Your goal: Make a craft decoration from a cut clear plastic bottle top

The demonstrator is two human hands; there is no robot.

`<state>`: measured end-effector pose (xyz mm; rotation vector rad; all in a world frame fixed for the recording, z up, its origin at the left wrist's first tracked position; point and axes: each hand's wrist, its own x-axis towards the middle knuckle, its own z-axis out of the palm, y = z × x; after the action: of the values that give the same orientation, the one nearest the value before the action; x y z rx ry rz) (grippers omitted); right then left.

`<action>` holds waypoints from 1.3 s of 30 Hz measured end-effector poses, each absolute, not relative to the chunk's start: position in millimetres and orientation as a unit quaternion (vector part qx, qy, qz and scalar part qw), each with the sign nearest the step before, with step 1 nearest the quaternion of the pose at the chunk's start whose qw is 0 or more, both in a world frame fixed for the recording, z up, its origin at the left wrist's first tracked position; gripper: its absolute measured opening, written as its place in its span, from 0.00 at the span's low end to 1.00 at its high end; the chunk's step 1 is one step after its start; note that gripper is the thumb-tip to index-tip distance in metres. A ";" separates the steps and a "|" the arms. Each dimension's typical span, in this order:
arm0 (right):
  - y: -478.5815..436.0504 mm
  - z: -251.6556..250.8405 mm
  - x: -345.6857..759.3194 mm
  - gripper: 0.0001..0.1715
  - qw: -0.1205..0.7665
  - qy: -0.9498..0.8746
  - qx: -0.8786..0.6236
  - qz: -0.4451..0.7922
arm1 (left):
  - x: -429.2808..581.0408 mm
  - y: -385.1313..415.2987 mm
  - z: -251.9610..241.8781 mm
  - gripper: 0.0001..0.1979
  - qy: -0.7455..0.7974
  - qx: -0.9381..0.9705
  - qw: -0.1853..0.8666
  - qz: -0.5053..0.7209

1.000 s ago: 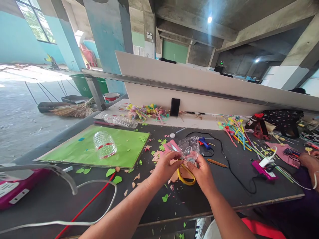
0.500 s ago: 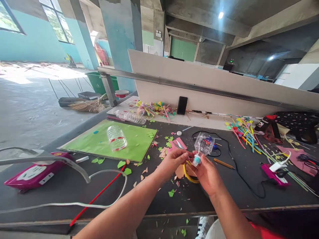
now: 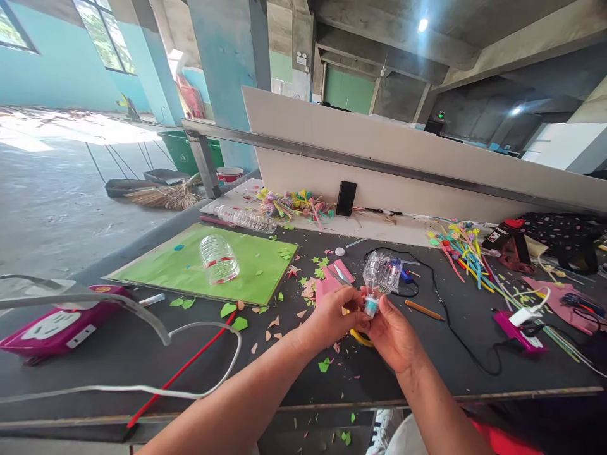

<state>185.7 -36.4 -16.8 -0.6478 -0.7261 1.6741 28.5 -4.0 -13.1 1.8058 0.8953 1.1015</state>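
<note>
My left hand (image 3: 336,314) and my right hand (image 3: 394,333) meet over the table, both closed at the neck of a cut-off clear plastic bottle top (image 3: 380,273). Its wide cut end points away from me, and the neck with a teal and white band faces me. The left fingertips pinch the band from the left; the right thumb and fingers hold it from the right. Under the hands lie yellow-handled scissors (image 3: 361,339), partly hidden, and pink paper (image 3: 327,289). The cut-off bottle body (image 3: 219,260) lies on a green sheet (image 3: 258,265) at left.
Paper scraps (image 3: 324,365) litter the table. A brown stick (image 3: 424,309) and black cable (image 3: 439,297) lie to the right, with a magenta power strip (image 3: 519,332) beyond. Another power strip (image 3: 57,325) and a white cable (image 3: 118,390) are at left. A phone (image 3: 346,198) leans on the back panel.
Both hands, with the bottle top, have shifted slightly left. The bottle top has turned so its cut end opens more away from me, and the left fingers have closed in on the neck.
</note>
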 end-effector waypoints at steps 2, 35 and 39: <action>-36.6 -18.3 185.3 0.17 0.563 -0.305 -0.272 0.718 | 28.4 -3.7 -13.7 0.06 0.354 0.729 0.391 0.436; -25.0 -27.9 233.1 0.27 0.502 -0.769 -0.395 -0.032 | 17.7 0.9 -13.0 0.10 0.367 0.727 0.138 0.564; -25.0 -31.1 237.0 0.30 0.471 -0.790 -0.387 -0.062 | 13.3 -7.5 -4.7 0.10 0.305 0.706 0.095 0.632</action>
<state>237.0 -25.0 -31.1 -0.9482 -1.9364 -0.1524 13.3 -7.5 -4.7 2.0939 0.9053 1.8724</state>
